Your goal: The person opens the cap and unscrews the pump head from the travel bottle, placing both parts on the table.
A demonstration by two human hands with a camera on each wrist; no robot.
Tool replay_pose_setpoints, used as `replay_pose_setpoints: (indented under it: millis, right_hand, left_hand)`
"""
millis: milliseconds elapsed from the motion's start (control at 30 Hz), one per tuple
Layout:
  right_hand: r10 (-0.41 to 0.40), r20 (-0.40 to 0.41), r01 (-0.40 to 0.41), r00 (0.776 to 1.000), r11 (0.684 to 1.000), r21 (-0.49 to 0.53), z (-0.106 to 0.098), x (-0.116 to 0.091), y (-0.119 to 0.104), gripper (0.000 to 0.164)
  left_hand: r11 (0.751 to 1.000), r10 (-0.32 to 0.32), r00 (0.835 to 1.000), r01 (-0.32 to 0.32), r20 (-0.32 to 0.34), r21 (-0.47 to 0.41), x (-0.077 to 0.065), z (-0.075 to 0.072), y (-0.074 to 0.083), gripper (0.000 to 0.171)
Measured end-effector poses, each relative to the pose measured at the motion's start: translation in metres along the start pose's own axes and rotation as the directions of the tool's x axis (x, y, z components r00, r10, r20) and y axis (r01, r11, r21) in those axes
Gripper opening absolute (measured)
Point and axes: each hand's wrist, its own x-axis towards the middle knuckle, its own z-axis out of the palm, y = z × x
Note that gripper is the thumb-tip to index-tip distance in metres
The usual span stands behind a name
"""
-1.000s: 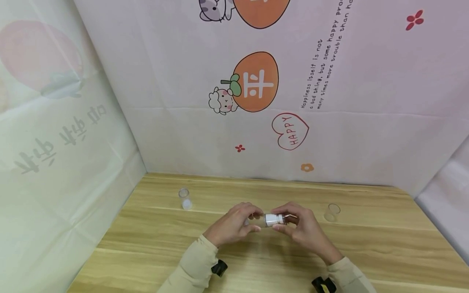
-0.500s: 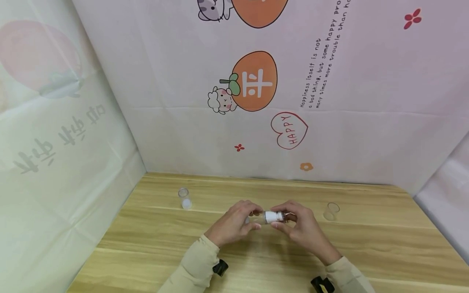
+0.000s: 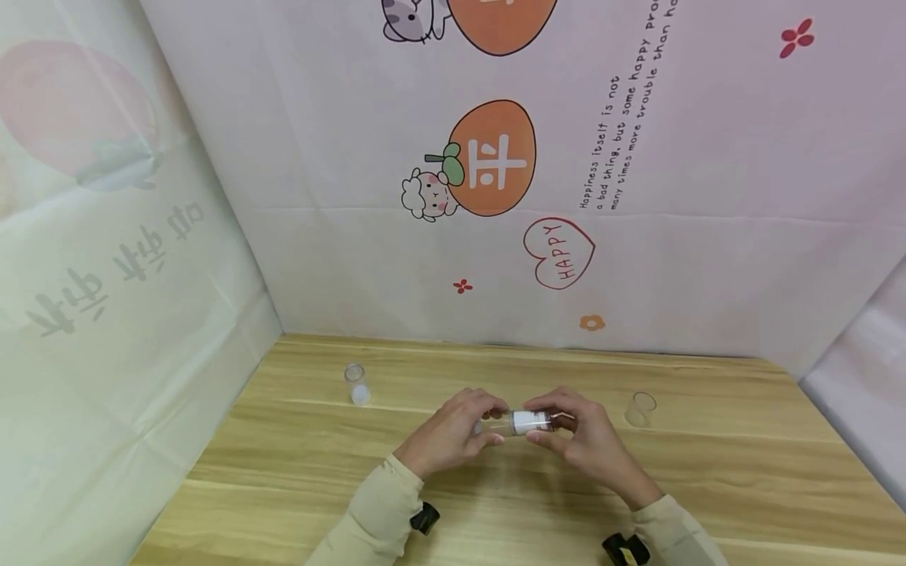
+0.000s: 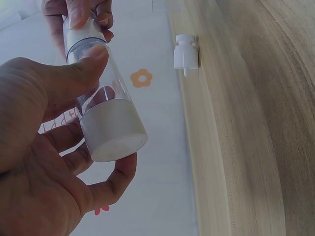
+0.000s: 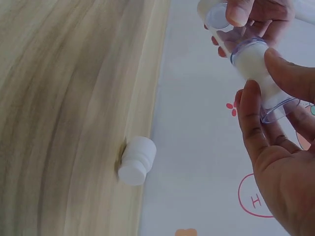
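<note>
A clear bottle with a thick white base (image 4: pixel 113 129) lies nearly level between the two hands, above the table. The left hand (image 3: pixel 456 428) grips its clear body near the base, thumb on the near side. The right hand (image 3: pixel 583 436) pinches the other end, a white collar inside a clear sleeve (image 5: pixel 261 73). In the head view the white part (image 3: pixel 529 422) shows between the fingertips of both hands. Fingers hide parts of the bottle body, and whether the sleeve is fully seated cannot be told.
A clear container with a white bottom (image 3: pixel 358 385) stands at the table's back left. A clear cup (image 3: pixel 641 409) stands right of the hands. The left wrist view shows a white pump head (image 4: pixel 186 53) near the back wall; the right wrist view, a white piece (image 5: pixel 138 160) there.
Both hands keep their grips at almost the same place. The white part between them has shifted very slightly, and the fingers hardly differ.
</note>
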Motion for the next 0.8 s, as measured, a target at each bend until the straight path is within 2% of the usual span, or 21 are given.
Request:
replay_pose_setpoints:
  millis: [133,433,800]
  right_hand:
    - [0.003,0.001,-0.003,1.0,1.0,-0.03,0.0009,0.0008,-0.0014,0.031]
    - [-0.057,-0.017,0.056,0.998,0.998,-0.028,0.0022,0.0008,-0.0012,0.033]
    - [-0.027,-0.014,0.027,1.0,1.0,-0.007,0.0017,-0.0012,0.0003,0.033]
  left_hand:
    - [1.0,-0.007,1.0,0.007,0.0,0.009,0.0,0.0005,-0.0002,0.035]
    - [0.999,-0.028,1.0,0.028,-0.006,0.016,-0.0007,-0.0009,-0.0005,0.036]
    - [1.0,-0.016,1.0,0.016,-0.021,0.018,-0.0013,0.0007,-0.0033,0.036]
